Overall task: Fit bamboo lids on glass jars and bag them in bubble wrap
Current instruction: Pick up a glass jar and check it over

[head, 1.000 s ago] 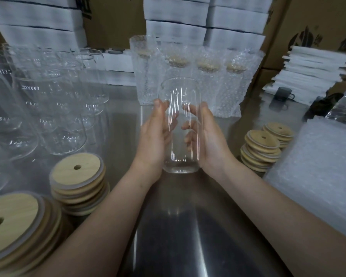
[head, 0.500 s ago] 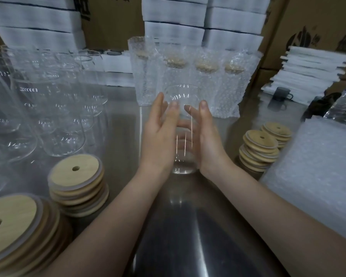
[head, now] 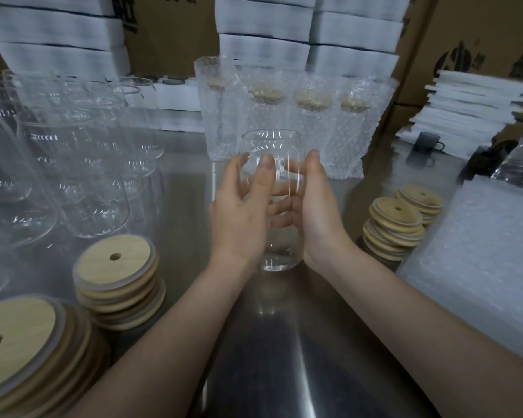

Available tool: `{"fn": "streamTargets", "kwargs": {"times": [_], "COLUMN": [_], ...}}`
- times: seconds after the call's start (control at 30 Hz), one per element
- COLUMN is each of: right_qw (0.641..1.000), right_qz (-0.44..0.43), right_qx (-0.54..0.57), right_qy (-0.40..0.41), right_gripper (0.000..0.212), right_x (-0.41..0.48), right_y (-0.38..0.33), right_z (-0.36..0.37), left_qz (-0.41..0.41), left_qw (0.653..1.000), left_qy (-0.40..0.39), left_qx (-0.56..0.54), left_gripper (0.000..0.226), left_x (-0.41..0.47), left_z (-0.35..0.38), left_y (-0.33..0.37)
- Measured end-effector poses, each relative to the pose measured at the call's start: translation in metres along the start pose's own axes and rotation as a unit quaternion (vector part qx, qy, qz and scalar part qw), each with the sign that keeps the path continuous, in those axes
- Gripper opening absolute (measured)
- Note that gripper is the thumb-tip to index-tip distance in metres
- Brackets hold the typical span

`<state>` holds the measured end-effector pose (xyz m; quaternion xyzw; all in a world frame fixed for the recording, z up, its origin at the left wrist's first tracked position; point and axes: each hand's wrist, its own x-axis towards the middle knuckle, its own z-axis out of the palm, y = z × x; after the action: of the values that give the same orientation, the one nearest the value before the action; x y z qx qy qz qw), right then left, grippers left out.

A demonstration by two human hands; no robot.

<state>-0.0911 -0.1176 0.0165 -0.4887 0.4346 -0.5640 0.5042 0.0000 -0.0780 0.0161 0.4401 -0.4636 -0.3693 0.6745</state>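
Glass, clear and unlidded: the glass jar (head: 271, 146) is upright between my two hands over the middle of the steel table (head: 269, 342). I cannot tell whether its base rests on the surface or hangs just above it. My left hand (head: 239, 212) grips the jar's left side, with the thumb laid across the near face. My right hand (head: 317, 212) grips the right side, fingers wrapped behind and visible through the glass, thumb pointing up. The mouth is open and no lid is fitted. Bamboo lids are stacked at near left (head: 118, 267), with a smaller stack at right (head: 394, 212). Bagged jars (head: 284, 116) stand just behind, and bubble wrap bags (head: 480, 251) lie at far right.

Assessment: the step in hand is lidding. I would set the jar squarely down, brace it low on the body with one hand and free the other for a lid. The lid should sit level on the rim before I press evenly, since a tilted lid is likely to jam. Smooth glass may slip, so a firm grip is advised.
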Motion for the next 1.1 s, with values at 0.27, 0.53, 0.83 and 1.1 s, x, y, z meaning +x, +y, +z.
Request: {"fn": "streamTargets", "kwargs": {"times": [0.27, 0.53, 0.83, 1.1], "right_qw": [0.990, 0.962, 0.980, 0.999], "right_qz": [0.065, 0.111, 0.072, -0.019], "right_qx": [0.104, 0.176, 0.112, 0.019], "right_qy": [-0.073, -0.177, -0.150, -0.048], "right_gripper": [0.044, 0.055, 0.079, 0.054], "right_x": [-0.001, -0.002, -0.005, -0.004], "right_y": [-0.002, 0.001, 0.008, 0.003], "right_z": [-0.011, -0.007, -0.006, 0.001], "left_qz": [-0.101, 0.004, -0.015, 0.009], "left_qw": [0.980, 0.994, 0.989, 0.997], "left_qy": [-0.048, -0.022, 0.047, -0.048], "left_qx": [-0.162, -0.105, -0.136, -0.063], "left_gripper": [0.046, 0.037, 0.036, 0.032], "left_x": [0.008, 0.017, 0.020, 0.007], "left_z": [-0.005, -0.014, -0.011, 0.000], "left_y": [-0.004, -0.010, -0.010, -0.005]}}
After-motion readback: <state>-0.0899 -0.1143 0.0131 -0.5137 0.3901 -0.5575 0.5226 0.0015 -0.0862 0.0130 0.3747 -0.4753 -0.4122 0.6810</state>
